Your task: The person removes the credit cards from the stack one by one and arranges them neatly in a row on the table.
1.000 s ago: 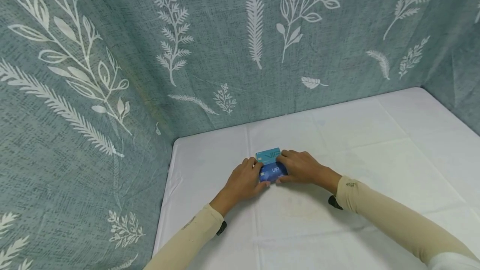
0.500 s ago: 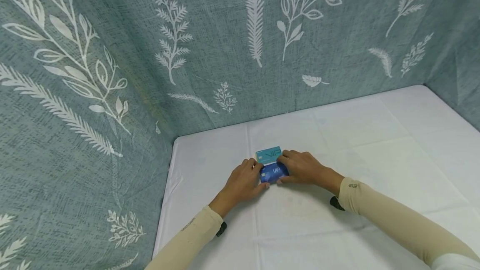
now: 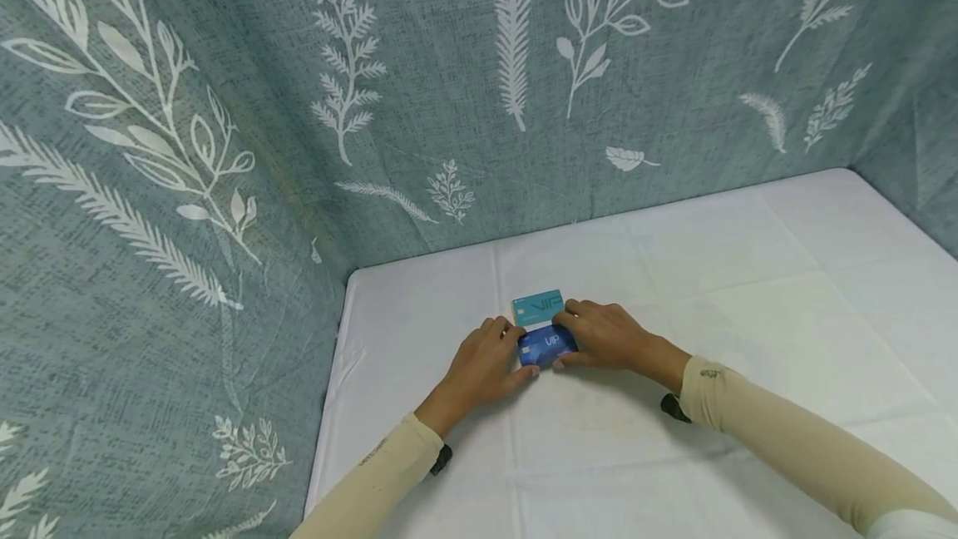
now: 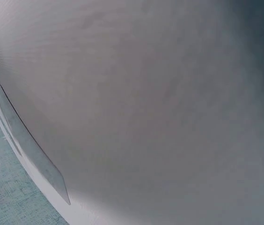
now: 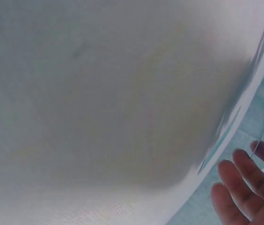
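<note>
A dark blue card [image 3: 549,345] printed "VIP" is held level between both hands in the head view, chip at its left. My left hand [image 3: 482,363] pinches its left end, thumb at the near corner and fingers at the far one. Its right end is gripped the same way by my right hand [image 3: 609,337]. Just beyond lies a teal card [image 3: 536,307], also marked "VIP", on the white-covered table; the right fingertips come close to its near corner. In the right wrist view, the fingers [image 5: 249,192] beyond the pinch are spread, apart from the card's thin edge.
A white cloth [image 3: 674,273] with fold creases covers the table. Green-grey curtains [image 3: 449,90] with white leaf prints hang behind it and along both sides. The table's left edge runs close to the left forearm [image 3: 382,472].
The gap between the blue card and the teal card has widened slightly, showing a white strip of cloth. Both hands keep their hold, and the head view has shifted a little.
</note>
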Demonstrator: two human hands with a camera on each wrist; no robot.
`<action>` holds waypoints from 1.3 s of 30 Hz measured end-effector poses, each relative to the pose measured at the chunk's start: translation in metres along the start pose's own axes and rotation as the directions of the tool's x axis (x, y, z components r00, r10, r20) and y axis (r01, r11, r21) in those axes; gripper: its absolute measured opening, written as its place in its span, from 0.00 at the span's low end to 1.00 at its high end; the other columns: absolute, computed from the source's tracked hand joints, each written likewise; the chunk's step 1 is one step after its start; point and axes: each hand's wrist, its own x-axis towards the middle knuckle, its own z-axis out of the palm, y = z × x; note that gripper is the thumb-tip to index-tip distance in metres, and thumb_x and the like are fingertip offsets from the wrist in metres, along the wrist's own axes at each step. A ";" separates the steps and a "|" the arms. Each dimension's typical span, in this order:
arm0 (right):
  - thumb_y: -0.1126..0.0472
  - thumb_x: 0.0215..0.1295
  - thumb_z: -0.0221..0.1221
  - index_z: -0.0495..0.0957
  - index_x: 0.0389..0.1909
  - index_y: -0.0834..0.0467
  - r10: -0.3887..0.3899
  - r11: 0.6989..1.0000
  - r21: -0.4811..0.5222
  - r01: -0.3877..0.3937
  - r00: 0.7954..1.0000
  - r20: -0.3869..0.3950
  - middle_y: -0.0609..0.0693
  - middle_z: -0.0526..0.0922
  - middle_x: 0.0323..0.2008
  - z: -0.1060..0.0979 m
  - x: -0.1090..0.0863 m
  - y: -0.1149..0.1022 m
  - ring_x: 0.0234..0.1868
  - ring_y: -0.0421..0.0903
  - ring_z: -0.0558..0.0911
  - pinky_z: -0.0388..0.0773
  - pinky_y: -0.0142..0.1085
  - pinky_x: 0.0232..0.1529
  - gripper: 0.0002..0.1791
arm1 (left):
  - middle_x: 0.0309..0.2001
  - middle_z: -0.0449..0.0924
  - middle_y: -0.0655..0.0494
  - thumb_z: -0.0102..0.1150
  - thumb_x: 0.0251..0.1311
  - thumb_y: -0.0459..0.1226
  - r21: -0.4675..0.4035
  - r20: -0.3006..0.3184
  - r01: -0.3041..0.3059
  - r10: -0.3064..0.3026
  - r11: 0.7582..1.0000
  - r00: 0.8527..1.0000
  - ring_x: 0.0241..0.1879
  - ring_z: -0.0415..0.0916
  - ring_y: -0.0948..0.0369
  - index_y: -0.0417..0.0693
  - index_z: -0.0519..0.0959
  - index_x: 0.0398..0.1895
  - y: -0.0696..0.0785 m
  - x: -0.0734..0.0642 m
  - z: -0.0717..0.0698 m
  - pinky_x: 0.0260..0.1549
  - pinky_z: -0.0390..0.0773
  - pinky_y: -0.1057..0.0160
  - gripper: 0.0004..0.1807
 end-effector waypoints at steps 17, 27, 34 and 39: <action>0.33 0.51 0.62 0.77 0.51 0.55 -0.021 1.000 0.011 0.021 1.000 -0.022 0.50 0.76 0.41 -0.005 -0.003 -0.006 0.33 0.42 0.76 0.73 0.33 0.25 0.35 | 0.44 0.74 0.53 0.58 0.55 0.61 -0.037 0.010 0.005 -0.004 0.999 1.000 0.40 0.70 0.59 0.47 0.74 0.55 0.001 -0.006 -0.006 0.37 0.75 0.62 0.33; 0.33 0.51 0.63 0.77 0.51 0.55 -0.018 1.000 0.018 0.018 1.000 -0.017 0.50 0.76 0.41 -0.004 -0.004 -0.007 0.33 0.40 0.76 0.72 0.32 0.25 0.35 | 0.45 0.74 0.53 0.57 0.55 0.61 -0.055 0.049 0.022 -0.019 0.998 0.999 0.40 0.70 0.59 0.47 0.75 0.55 0.003 -0.007 -0.009 0.39 0.75 0.61 0.33; 0.34 0.52 0.62 0.77 0.51 0.55 -0.042 0.999 0.018 0.042 0.999 -0.012 0.49 0.75 0.40 -0.003 -0.005 -0.009 0.32 0.40 0.74 0.71 0.31 0.24 0.34 | 0.46 0.75 0.52 0.58 0.54 0.60 -0.048 0.061 0.020 -0.017 0.999 0.998 0.41 0.71 0.59 0.46 0.75 0.54 0.003 -0.010 -0.009 0.40 0.74 0.61 0.33; 0.34 0.52 0.63 0.77 0.50 0.55 -0.053 0.998 0.013 0.054 0.998 -0.024 0.49 0.75 0.39 -0.003 -0.006 -0.011 0.32 0.40 0.75 0.71 0.31 0.23 0.33 | 0.47 0.75 0.52 0.58 0.55 0.60 -0.061 0.072 0.024 -0.020 0.998 0.997 0.43 0.71 0.59 0.47 0.75 0.55 0.002 -0.012 -0.010 0.42 0.74 0.61 0.33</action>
